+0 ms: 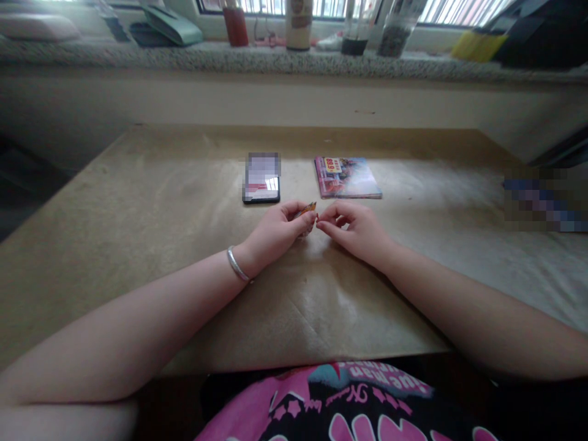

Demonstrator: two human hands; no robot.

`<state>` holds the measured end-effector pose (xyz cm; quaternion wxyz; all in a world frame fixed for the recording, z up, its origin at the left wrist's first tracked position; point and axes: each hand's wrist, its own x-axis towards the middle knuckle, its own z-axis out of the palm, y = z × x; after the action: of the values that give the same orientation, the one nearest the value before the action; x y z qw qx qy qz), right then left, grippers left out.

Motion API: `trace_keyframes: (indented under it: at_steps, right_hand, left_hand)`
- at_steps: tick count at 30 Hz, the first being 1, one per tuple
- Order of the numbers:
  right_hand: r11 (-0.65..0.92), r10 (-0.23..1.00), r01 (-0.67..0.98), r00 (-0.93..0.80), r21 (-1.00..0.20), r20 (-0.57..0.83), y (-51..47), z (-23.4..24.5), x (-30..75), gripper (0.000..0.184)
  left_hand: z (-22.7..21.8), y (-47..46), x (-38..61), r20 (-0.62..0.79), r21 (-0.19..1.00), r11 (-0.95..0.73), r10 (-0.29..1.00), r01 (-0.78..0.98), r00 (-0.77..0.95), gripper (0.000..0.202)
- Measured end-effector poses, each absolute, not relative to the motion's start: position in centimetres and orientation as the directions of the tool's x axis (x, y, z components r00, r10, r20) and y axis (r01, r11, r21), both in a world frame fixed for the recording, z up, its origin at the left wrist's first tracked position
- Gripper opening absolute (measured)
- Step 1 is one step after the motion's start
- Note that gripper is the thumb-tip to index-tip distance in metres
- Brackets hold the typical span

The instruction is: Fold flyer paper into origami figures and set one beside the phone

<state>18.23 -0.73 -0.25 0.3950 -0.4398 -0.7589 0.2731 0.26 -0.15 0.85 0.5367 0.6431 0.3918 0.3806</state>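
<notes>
My left hand (283, 225), with a silver bangle (237, 264) at the wrist, is closed around a small orange thing (309, 209) with a dark pointed end; its kind is too small to tell. Just to the right, my right hand (351, 228) has thumb and forefinger pinched together close to the left fingertips. A tiny reddish bit shows at that pinch, too small to name. Beyond my left hand lies a phone (263, 177) with its screen up. Behind my right hand is a flat, colourful booklet or pack (353, 177) with a yellow and red price label.
The hands are above a tan-covered table (138, 245). A partly blurred bluish item (546, 202) lies at its right edge. On the speckled stone windowsill (261, 60) behind stand a red container (236, 26), several bottles and jars, and a yellow and black item (480, 44).
</notes>
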Motion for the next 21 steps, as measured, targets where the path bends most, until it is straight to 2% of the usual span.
trace_keyframes:
  at_steps: [3,7,13,21]
  right_hand:
    - [0.411,0.909,0.439,-0.264,-0.799,0.322,-0.65,-0.39,18.18,0.015]
    - [0.405,0.909,0.452,-0.291,-0.795,0.298,-0.74,-0.36,17.91,0.017]
    - [0.382,0.92,0.474,-0.277,-0.793,0.278,-0.63,-0.36,17.9,0.016]
    - [0.307,0.941,0.521,-0.292,-0.797,0.171,-0.65,-0.5,17.85,0.013]
  left_hand:
    - [0.56,0.07,0.12,0.1,0.993,-0.116,0.91,0.016,0.403,0.025]
    - [0.41,0.22,0.05,0.135,0.988,-0.153,0.909,0.014,0.393,0.023]
    - [0.44,0.09,0.29,0.088,0.996,-0.088,0.927,-0.015,0.365,0.026]
    - [0.24,0.18,0.22,0.111,0.993,-0.115,0.941,-0.007,0.319,0.024]
